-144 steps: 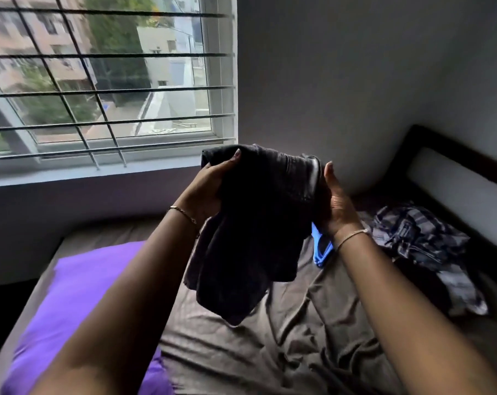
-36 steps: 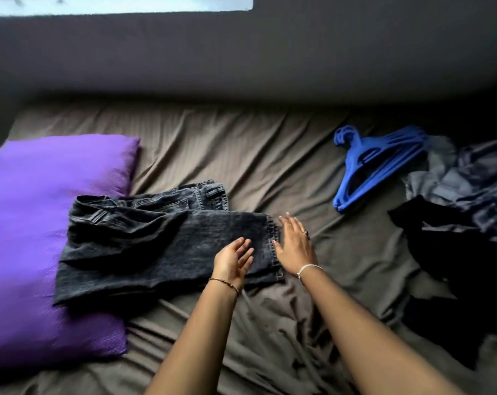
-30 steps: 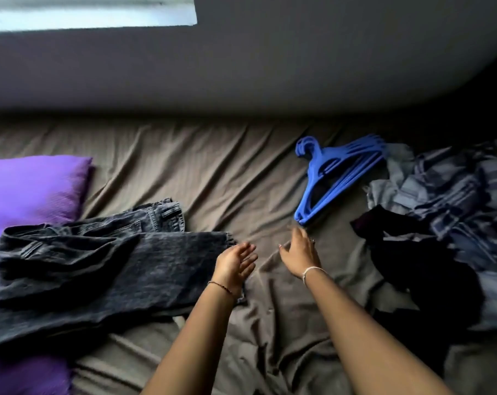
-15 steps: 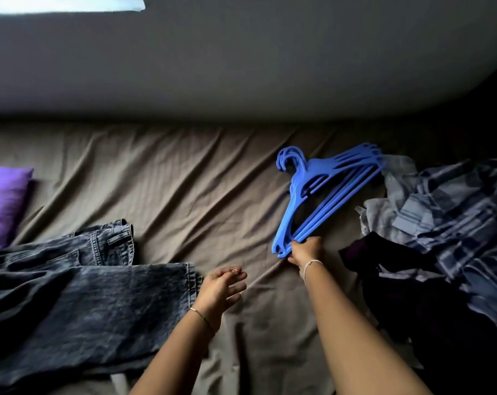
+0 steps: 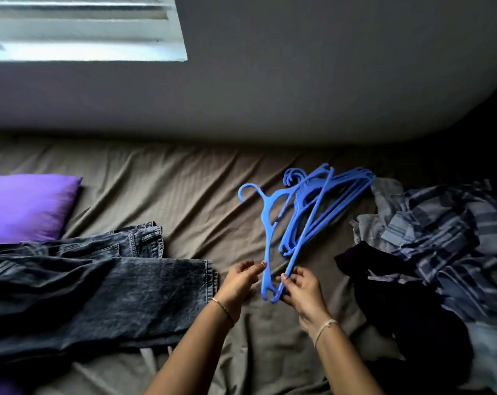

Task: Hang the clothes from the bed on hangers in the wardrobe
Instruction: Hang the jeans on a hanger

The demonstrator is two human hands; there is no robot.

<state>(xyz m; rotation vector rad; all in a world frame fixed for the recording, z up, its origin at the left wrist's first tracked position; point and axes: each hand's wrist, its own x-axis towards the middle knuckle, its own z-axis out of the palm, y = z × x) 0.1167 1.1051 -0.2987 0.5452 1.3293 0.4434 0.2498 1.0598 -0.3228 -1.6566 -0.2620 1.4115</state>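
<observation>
One hanger (image 5: 265, 223), pinched by the right hand (image 5: 301, 289) and touched by the left hand (image 5: 238, 283) (grip unclear), is held apart from the stack (image 5: 327, 206), presumably for the jeans (image 5: 99, 286) laid on the bed (image 5: 184, 195).

The bed (image 5: 184, 201) before me wears a creased brown sheet. Across it, left to right, I see a purple pillow (image 5: 24, 206), dark jeans (image 5: 99, 289) lying partly over that pillow, a stack of blue hangers (image 5: 327, 206), and a black garment (image 5: 398, 295) touching a rumpled plaid shirt (image 5: 446, 232).
</observation>
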